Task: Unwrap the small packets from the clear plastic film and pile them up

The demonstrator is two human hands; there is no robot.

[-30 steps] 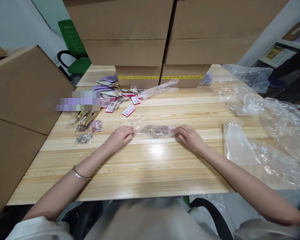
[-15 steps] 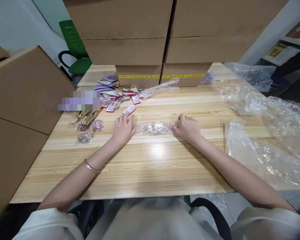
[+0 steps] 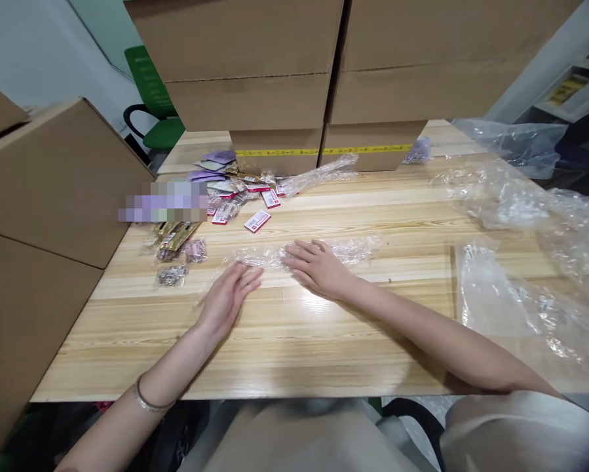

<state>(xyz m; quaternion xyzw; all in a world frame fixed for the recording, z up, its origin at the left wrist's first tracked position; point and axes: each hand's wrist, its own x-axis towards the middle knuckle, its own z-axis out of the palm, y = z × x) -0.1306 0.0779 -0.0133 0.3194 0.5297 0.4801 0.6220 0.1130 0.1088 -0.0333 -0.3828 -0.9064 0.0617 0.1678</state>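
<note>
- Head view: the wooden table (image 3: 294, 357) fills the middle, with a long, crumpled strip of clear plastic wrap (image 3: 358, 249) lying crosswise before the person; whether anything is rolled inside it cannot be made out.
- The right hand (image 3: 318, 267) rests palm down over the middle of the wrap, fingers stretched out and unclenched, pressing on it rather than gripping.
- The left hand (image 3: 228, 298) lies at the near edge of the wrap's left part, fingers loosely extended and grasping nothing.
- Left of the wrap, a small clear bag (image 3: 171, 275) holds dark grey-brown pieces; just behind it, another small bag (image 3: 196, 250) holds something pinkish.
- Beyond these are gold packets (image 3: 179, 237) and a pile of purple packets (image 3: 220, 157), their contents hidden; a pixelated patch covers part of the heap.
- A white-and-red flat pack (image 3: 257, 221) lies alone behind the wrap.
- Large cardboard boxes (image 3: 245, 56) stand at the back, contents hidden, the lower ones crossed by yellow tape (image 3: 274, 153).
- On the right, a flat clear bag (image 3: 488, 295) lies beside heaped loose plastic (image 3: 576, 242).
</note>
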